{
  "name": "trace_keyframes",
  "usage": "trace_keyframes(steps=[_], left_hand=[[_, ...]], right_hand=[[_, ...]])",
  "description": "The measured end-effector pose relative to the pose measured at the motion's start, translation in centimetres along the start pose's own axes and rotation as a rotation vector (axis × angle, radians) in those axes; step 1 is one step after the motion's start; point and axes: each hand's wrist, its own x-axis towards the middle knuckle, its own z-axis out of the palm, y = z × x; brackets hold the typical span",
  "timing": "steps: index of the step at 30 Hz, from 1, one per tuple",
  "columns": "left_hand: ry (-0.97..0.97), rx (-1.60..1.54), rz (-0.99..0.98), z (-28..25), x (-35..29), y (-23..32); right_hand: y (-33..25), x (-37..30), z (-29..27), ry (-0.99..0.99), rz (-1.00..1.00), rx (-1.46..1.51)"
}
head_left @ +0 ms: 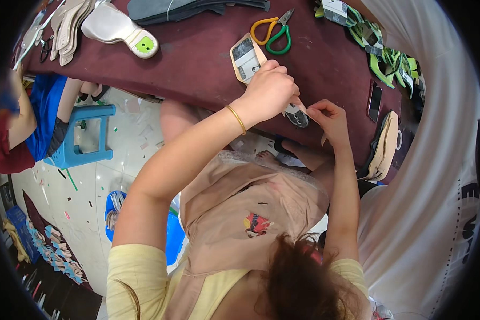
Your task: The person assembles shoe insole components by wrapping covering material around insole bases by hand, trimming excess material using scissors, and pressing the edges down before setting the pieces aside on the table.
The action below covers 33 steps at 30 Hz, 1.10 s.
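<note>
On the maroon-covered table edge lies a beige insole [244,57] with a black and white print. My left hand [269,90], with a gold bangle at the wrist, is closed over its middle and hides much of it. A dark, patterned piece [296,116] shows below that hand; whether it belongs to the same insole I cannot tell. My right hand [330,120] is pinched at the end of a thin pale strip [307,111]. The strip runs to my left hand's fingertips, which are closed on it. Just beyond the insole lie scissors [272,35] with yellow and green handles.
Pale insoles [109,24] and a dark stack [192,9] lie at the far left of the table [197,58]. Green cut pieces [389,61], a phone [375,101] and stacked insoles [385,148] are at the right. Another person sits left on a blue stool [85,136].
</note>
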Motion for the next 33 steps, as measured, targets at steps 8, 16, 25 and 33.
trace_keyframes(steps=[8,16,25,33], left_hand=[[0.019,0.045,0.042,0.2,-0.2,0.1],[0.045,0.091,0.029,0.5,0.2,0.3],[0.016,0.147,0.009,0.2,0.1,0.9],[-0.016,0.125,0.002,0.2,0.2,0.5]], right_hand=[[1.3,-1.7,1.6,0.16,-0.025,0.01],[0.1,-2.6,3.5,0.341,-0.226,-0.277],[-1.9,-0.5,0.6,0.145,-0.154,-0.412],[0.2,-1.9,1.4,0.144,-0.105,-0.149]])
